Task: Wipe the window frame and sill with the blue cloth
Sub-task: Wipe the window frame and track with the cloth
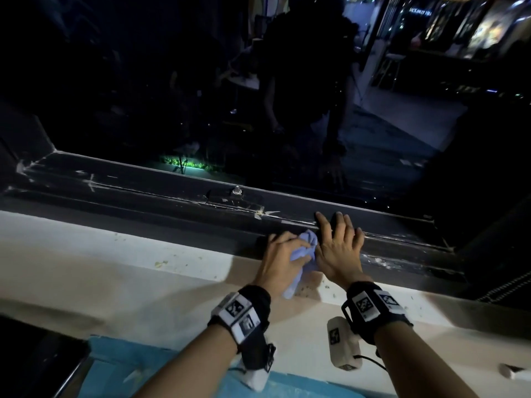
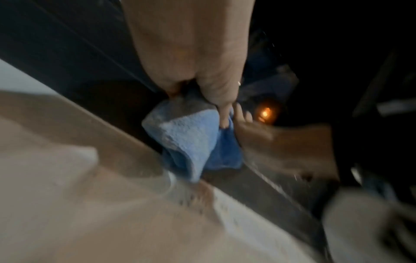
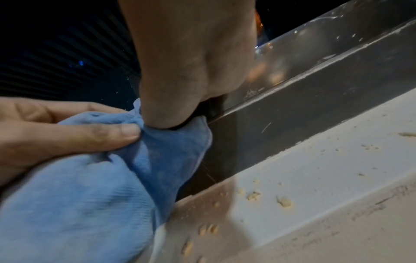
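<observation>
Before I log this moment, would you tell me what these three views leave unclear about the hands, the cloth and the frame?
- Right hand fingertips: in the right wrist view the palm hides them.
- Blue cloth: in the head view both hands cover most of it.
- Left hand fingers: in the left wrist view the cloth and blur hide them.
- Window frame: too dark in the head view to tell wiped parts from unwiped.

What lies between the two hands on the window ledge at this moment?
The blue cloth, bunched. The left hand grips it while the right hand rests spread on the dark window frame beside it. The head view shows this best.
</observation>
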Available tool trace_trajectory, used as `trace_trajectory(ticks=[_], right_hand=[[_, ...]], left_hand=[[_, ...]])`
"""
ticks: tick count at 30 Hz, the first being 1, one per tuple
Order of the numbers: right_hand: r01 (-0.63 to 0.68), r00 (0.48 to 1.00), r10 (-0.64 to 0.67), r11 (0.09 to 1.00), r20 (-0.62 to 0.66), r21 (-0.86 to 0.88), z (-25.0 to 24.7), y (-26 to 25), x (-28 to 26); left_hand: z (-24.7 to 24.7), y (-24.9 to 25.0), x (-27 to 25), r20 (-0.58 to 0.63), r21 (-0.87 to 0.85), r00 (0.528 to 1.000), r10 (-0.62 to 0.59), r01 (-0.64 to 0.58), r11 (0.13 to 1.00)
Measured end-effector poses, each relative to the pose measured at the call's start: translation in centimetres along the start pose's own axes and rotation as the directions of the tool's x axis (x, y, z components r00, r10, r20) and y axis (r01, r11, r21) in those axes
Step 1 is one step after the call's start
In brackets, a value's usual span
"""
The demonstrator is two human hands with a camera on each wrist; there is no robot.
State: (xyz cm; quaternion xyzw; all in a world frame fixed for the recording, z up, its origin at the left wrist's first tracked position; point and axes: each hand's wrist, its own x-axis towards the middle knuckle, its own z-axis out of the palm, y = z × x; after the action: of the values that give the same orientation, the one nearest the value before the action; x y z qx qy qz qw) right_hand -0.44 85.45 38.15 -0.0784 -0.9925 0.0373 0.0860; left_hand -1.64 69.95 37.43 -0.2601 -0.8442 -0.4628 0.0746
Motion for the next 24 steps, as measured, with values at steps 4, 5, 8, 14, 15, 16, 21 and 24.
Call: trace_trajectory(ticks=[4,5,8,14,15,16,21,24], right_hand=[[0.028,0.999,-0.023,0.98,-0.029,0.197,-1.2,1.0,-0.4],[0.042,0.997,-0.023,0.951,-0.067,0.307,-1.8,1.4,-0.5],[0.099,0.98,0.009,0.843,-0.197,0.529,-2.8,2.5,-1.3],[0.135,0.935,0.107,0.774,-0.338,0.618,-3.1,2.8,-3.2],[0.138,0.928,0.118,0.772,-0.353,0.62,-3.0,2.8,-3.6],[0.139,0.923,0.126,0.771,-0.362,0.622,-2.9,2.8,-3.8],[0.164,0.914,0.111,0.779,-0.39,0.606,-2.4,1.6,-4.8],[0.126,0.925,0.178,0.69,-0.336,0.713,-2.2,0.4,-5.4]], left_hand=[[-3.3,-1.2,0.5,-0.059,-0.092,0.998,-0.004,-0.002,0.996],[-4.0,-2.0,-0.3,-0.134,-0.058,0.991,-0.002,-0.006,0.998],[-5.0,-4.3,-2.8,-0.266,0.062,0.964,-0.002,0.019,0.998],[-1.6,-3.5,-0.5,-0.329,0.147,0.939,-0.099,0.155,0.977],[-0.9,-3.2,-0.4,-0.333,0.152,0.939,-0.089,0.147,0.977],[-0.3,-2.9,-0.4,-0.331,0.163,0.941,-0.068,0.128,0.978],[1.2,-1.1,-0.1,-0.187,0.084,0.98,-0.07,0.087,0.993],[1.5,0.8,0.5,0.082,-0.199,0.993,-0.08,0.095,0.975]])
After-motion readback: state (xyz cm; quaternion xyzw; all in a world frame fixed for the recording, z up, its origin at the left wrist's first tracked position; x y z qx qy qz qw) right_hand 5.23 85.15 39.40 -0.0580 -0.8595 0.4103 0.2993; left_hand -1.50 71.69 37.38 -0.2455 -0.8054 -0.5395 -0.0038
